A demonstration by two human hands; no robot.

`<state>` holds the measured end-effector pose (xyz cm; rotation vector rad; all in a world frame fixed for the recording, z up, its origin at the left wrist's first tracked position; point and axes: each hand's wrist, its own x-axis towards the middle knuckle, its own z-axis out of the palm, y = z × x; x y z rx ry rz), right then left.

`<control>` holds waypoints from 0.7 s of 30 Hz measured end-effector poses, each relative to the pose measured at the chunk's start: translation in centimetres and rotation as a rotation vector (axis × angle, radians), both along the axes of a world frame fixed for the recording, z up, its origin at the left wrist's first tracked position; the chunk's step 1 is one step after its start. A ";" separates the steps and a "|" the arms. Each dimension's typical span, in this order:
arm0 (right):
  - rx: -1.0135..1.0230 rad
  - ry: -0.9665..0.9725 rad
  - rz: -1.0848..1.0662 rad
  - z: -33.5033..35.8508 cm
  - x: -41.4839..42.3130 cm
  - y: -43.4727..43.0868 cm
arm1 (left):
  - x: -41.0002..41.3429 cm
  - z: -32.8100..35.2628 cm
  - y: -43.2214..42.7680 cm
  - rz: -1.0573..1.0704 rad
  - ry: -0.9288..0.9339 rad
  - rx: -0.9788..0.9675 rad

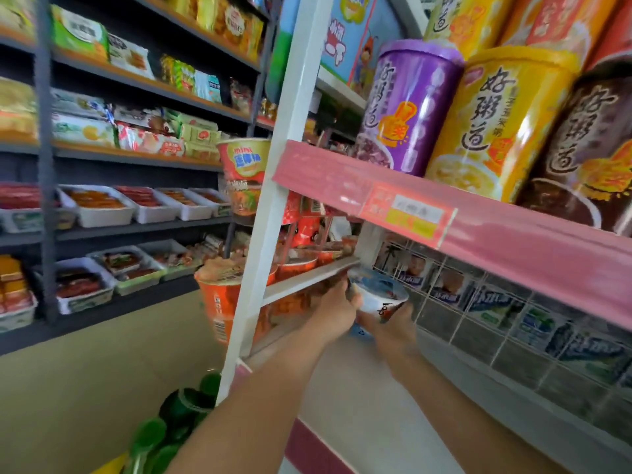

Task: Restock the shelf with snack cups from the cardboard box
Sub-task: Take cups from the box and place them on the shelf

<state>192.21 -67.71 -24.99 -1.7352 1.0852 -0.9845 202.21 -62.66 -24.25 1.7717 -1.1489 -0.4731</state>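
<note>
The right hand [390,331] cups a white and blue snack cup [378,294] from below, its fingers [405,314] curled narrowly round the base and lower wall. The left hand [333,313] is pressed up against the cup's left side, just under the front edge of a grey shelf board [307,278]. Its fingers are blurred and partly hidden, so I cannot tell whether they grip the cup or only touch it. The cup sits upright, held in the air between that board and the pink shelf edge [478,213] above, in front of a row of blue and white packets [496,302]. Orange noodle cups [294,265] stand on the grey board. On the pink shelf stand three tall tubs side by side and touching: a purple tub [407,111], a yellow tub [496,124] and a brown tub [588,159]. Across the aisle, white trays [99,206] on dark shelves hold red and orange packaged food.
</note>
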 end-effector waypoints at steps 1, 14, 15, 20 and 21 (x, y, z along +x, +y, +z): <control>-0.002 -0.008 0.000 -0.2 -0.1 -0.1 | -0.2 0.1 0.1 0.012 -0.039 0.013; -0.048 0.018 0.092 6.9 -4.2 20.6 | -5.4 3.0 23.1 0.045 0.117 -0.082; -0.032 0.031 0.145 6.7 -4.1 23.5 | -5.7 2.8 25.2 0.079 0.154 -0.080; 0.049 0.138 0.347 0.4 -2.6 36.7 | -5.9 -1.0 36.5 0.237 0.441 0.053; 0.080 0.182 0.375 -2.0 -2.2 38.8 | -5.8 -3.2 38.8 0.281 0.435 0.115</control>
